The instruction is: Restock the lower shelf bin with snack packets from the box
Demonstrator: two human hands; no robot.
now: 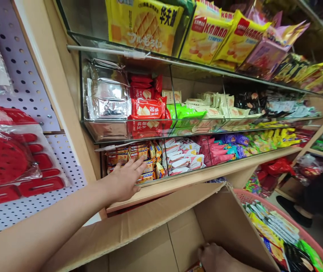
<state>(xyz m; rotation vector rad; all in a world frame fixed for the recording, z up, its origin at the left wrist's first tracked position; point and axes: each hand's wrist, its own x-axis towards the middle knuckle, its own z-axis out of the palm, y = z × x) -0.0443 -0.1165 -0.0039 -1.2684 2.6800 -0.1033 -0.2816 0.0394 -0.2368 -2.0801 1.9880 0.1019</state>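
Note:
My left hand, fingers spread, rests over small yellow-and-blue snack packets in the lowest glass compartment at the left. Down inside a large open cardboard box, my right hand has its fingers curled by a small orange-yellow packet at the bottom edge of the picture. Part of that packet and most of the right fingertips are hidden, so the grip on it is unclear.
Above are shelves with silver packs, red packets and yellow wafer bags. A pink basket of snacks stands right of the box. Red goods hang on pegboard at the left. A person's dark shoe shows at the right.

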